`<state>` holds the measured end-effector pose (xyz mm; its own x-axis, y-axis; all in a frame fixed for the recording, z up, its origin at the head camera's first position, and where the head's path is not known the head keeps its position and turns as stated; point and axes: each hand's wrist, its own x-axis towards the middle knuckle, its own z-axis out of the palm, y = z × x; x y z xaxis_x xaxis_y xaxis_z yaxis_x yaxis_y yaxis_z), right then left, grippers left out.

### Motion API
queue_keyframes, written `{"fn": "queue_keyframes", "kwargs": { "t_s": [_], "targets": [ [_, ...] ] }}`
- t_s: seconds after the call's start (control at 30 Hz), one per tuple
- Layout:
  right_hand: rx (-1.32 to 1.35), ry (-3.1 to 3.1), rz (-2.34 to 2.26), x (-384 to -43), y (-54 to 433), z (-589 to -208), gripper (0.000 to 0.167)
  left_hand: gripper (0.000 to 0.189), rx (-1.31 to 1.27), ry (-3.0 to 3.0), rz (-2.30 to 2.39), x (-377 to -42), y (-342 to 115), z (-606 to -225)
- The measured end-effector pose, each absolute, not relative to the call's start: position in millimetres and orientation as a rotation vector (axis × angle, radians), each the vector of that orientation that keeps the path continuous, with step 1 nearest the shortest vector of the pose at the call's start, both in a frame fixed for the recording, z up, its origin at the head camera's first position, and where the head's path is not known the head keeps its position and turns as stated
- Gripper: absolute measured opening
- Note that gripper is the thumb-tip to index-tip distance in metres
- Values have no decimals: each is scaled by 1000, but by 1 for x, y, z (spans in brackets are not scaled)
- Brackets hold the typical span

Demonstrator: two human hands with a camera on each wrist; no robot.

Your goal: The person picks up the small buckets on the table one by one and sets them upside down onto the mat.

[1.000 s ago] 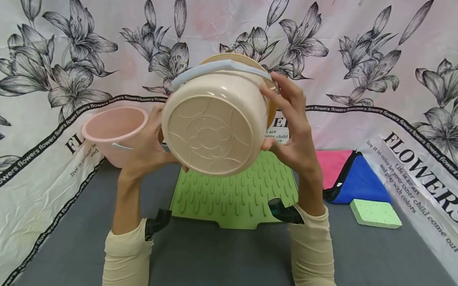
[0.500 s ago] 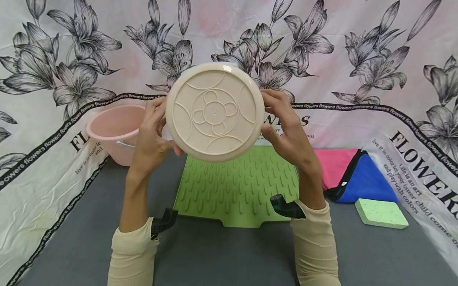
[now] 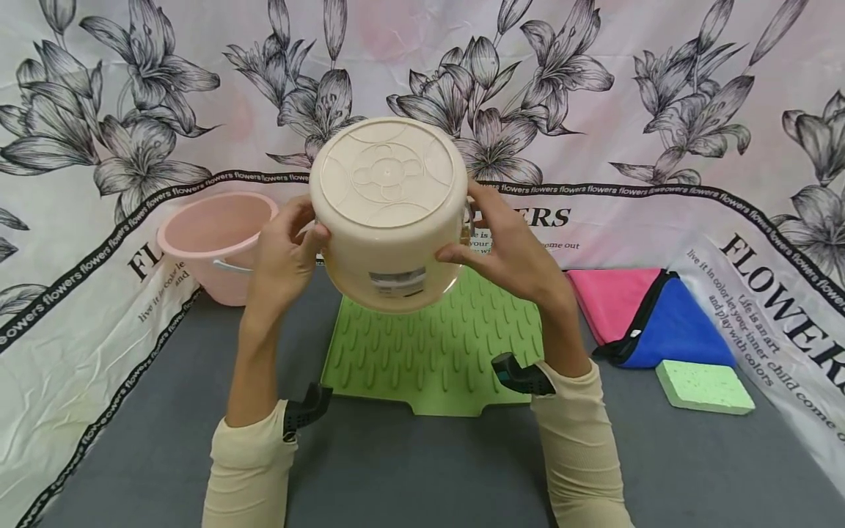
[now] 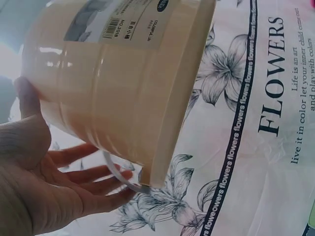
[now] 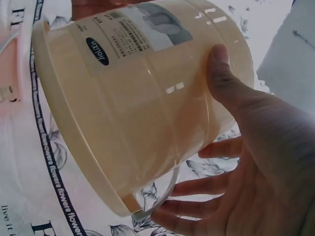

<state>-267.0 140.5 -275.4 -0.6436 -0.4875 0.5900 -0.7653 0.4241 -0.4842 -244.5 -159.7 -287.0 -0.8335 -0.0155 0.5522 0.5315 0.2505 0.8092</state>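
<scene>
Both hands hold a beige plastic bucket point(image 3: 386, 213) upside down in the air above a green ribbed mat point(image 3: 436, 352). Its patterned base faces up and its label faces me. My left hand point(image 3: 284, 257) grips the left wall and my right hand point(image 3: 508, 253) the right wall. In the left wrist view the beige bucket point(image 4: 113, 83) lies against my left hand point(image 4: 54, 182), thumb on the wall, fingers spread behind the thin wire handle point(image 4: 118, 174). The right wrist view shows the bucket point(image 5: 133, 108) with my right hand point(image 5: 256, 162) placed the same way.
A pink bucket point(image 3: 214, 238) stands upright at the back left on the grey table point(image 3: 409, 469). Folded pink cloth point(image 3: 610, 297) and blue cloth point(image 3: 673, 330) lie at the right, with a green sponge point(image 3: 703, 386) in front. A floral backdrop point(image 3: 660, 110) encloses the back and sides.
The bucket has been tipped over: its base faced me before and now faces up, with the mouth toward the mat. Both hands kept hold and shifted down its sides.
</scene>
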Motion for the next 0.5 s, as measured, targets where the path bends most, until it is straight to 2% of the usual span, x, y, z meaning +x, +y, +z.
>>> {"fn": "queue_keyframes", "kwargs": {
  "t_s": [0.27,0.4,0.5],
  "targets": [
    [1025,-2422,1121,-269,145,-278,109,114,-551,-2162,-1758,-246,-159,-289],
    [963,-2477,1137,-269,144,-278,105,96,-640,-2166,-1819,-245,-163,-289],
    [926,-2511,1185,-270,142,-280,102,96,-705,-2208,-1801,-244,-165,-290]
  ]
}}
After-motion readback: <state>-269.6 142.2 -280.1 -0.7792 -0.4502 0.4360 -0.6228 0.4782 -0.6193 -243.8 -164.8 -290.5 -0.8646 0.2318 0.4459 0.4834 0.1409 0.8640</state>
